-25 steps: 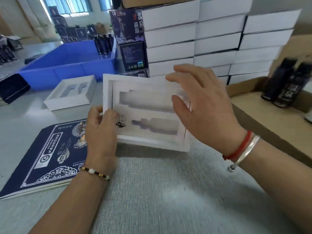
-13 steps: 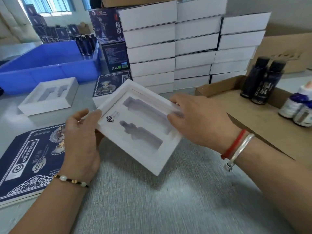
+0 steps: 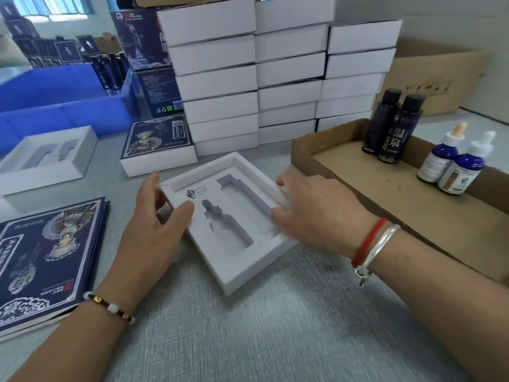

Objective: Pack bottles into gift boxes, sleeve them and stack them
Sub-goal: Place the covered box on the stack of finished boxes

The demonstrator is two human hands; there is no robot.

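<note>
On the bench (image 3: 275, 340) the open white gift box (image 3: 242, 210) lies flat, both foam cavities empty; it looks light and stiff-walled, its insert easily dented. The left hand (image 3: 148, 235) and right hand (image 3: 316, 213) each take a loose grip pinching opposite side walls, the soundest hold.

Left hand (image 3: 154, 235) and right hand (image 3: 316, 213) apparently grip 2 sides of the gift box (image 3: 261, 268).

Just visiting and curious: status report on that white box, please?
Left hand holds white gift box by its left edge, right hand pinches right rim. Box flat on table, both cutouts empty. Bottles wait in cardboard tray, nothing blocking.
</note>
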